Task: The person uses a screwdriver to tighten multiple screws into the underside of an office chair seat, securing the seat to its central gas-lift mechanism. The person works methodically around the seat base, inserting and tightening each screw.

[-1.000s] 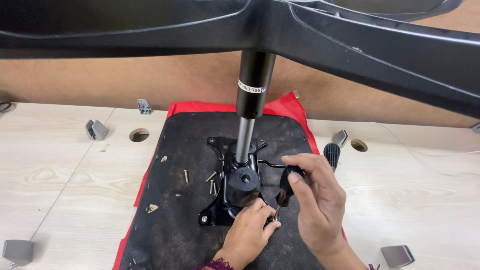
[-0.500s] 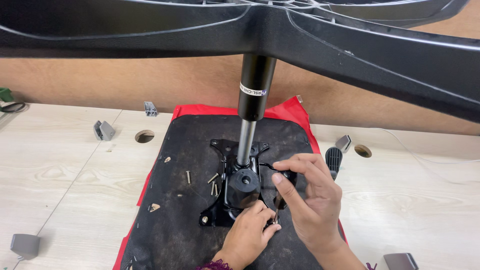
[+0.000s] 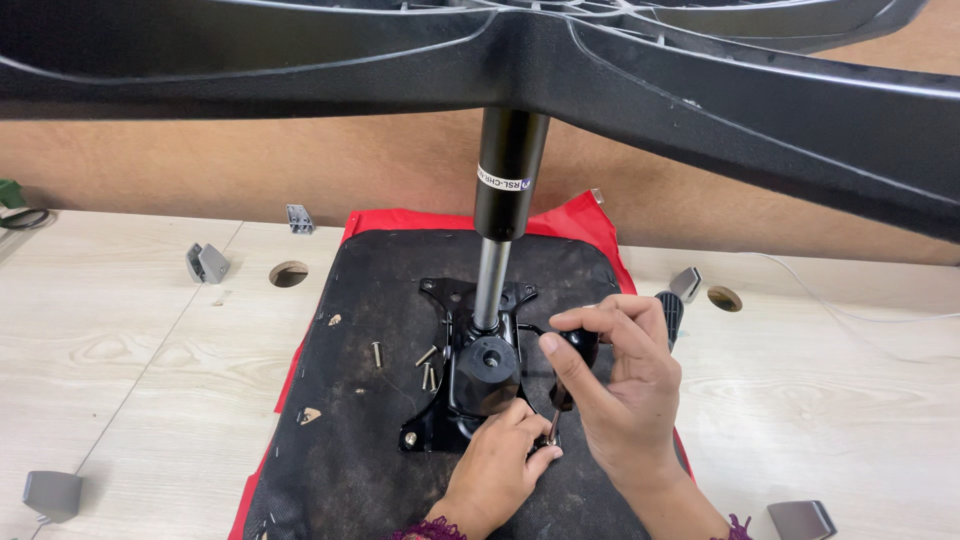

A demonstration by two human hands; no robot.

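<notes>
An upturned chair seat (image 3: 380,470) lies black side up on red fabric. A black metal mechanism plate (image 3: 432,425) sits on it, with a gas cylinder (image 3: 508,190) rising to the black star base (image 3: 700,90) overhead. My right hand (image 3: 625,400) grips the black handle of a screwdriver (image 3: 577,345), held upright at the plate's near right corner. My left hand (image 3: 495,465) pinches the screwdriver's shaft low down, next to the plate. The tip is hidden by my fingers.
Loose screws (image 3: 427,358) lie on the seat left of the plate. A second ribbed-handled tool (image 3: 670,308) lies behind my right hand. Grey plastic pieces (image 3: 207,262) are scattered on the pale wooden table (image 3: 120,370), which has round holes (image 3: 288,273). A white cable (image 3: 850,312) runs at right.
Both hands stay at the plate's near right corner. My right hand's fingers have shifted round the screwdriver handle. The view has moved slightly.
</notes>
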